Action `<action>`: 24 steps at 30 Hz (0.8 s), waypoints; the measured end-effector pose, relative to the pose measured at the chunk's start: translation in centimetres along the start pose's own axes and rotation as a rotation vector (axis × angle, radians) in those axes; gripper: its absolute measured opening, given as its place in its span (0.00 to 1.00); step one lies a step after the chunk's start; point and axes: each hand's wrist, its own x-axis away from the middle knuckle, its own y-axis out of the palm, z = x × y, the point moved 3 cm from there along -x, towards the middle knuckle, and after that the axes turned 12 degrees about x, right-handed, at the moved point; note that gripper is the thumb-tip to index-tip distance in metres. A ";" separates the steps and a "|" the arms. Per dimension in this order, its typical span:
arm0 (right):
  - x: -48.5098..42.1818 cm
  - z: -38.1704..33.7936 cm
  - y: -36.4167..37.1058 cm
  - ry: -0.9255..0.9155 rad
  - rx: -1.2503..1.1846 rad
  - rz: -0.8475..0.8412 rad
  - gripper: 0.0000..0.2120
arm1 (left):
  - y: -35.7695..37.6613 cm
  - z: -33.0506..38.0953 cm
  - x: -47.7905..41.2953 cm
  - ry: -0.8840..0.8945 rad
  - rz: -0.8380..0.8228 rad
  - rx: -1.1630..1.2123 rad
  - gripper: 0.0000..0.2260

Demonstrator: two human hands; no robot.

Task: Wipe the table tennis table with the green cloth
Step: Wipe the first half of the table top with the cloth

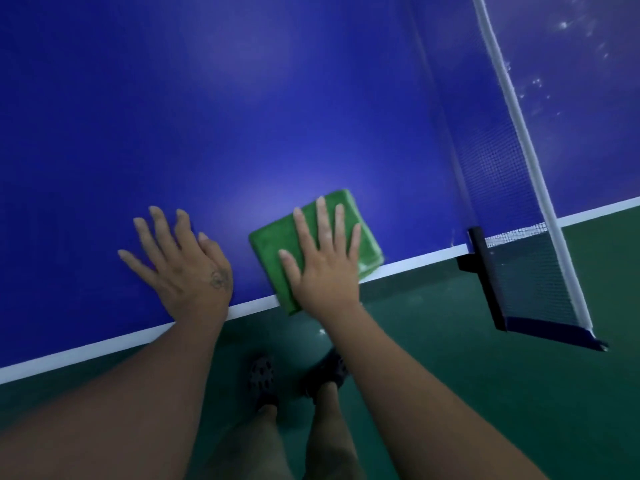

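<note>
- The left hand (183,261) lies flat on the glossy blue table tennis table (207,98). Its fingers are straight and spread, pressing on the surface and holding nothing. The wrist crosses the white painted stripe (86,351) along the table's near edge.
- The folded square green cloth (270,247) lies on the blue surface just to the right of the left hand's thumb, apart from it. The cloth's near corner overlaps the white stripe and reaches the table's edge. Its edges look blurred.
- The right hand (325,271) rests palm-down on top of the cloth. Its fingers are straight and slightly fanned, pressing the cloth onto the table rather than curling round it. The fingertips stop short of the cloth's far corner, and green shows on both sides of the fingers.
- Below the two forearms, a pair of dark perforated clogs (263,379) stands on the dark green floor (485,393).
- Well to the right of the right hand's fingers, the dark mesh net (491,174) with a white top band (519,123) runs across the table.
- A black net bracket (485,278) is clamped at the table's edge, to the right of the right hand's little finger and apart from the cloth.
- Beyond the net, pale specks (568,26) dot the far blue half.
</note>
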 end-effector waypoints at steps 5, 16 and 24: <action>3.2 6.5 1.1 -0.009 0.039 -0.003 0.35 | 1.9 4.3 1.2 0.240 -0.152 0.013 0.25; -14.2 14.6 0.2 -0.015 0.005 0.039 0.35 | 8.2 13.3 -0.5 0.234 -0.126 -0.052 0.27; -21.7 21.2 -0.1 0.221 -0.160 0.052 0.37 | 8.1 13.8 -0.7 0.222 -0.135 -0.072 0.27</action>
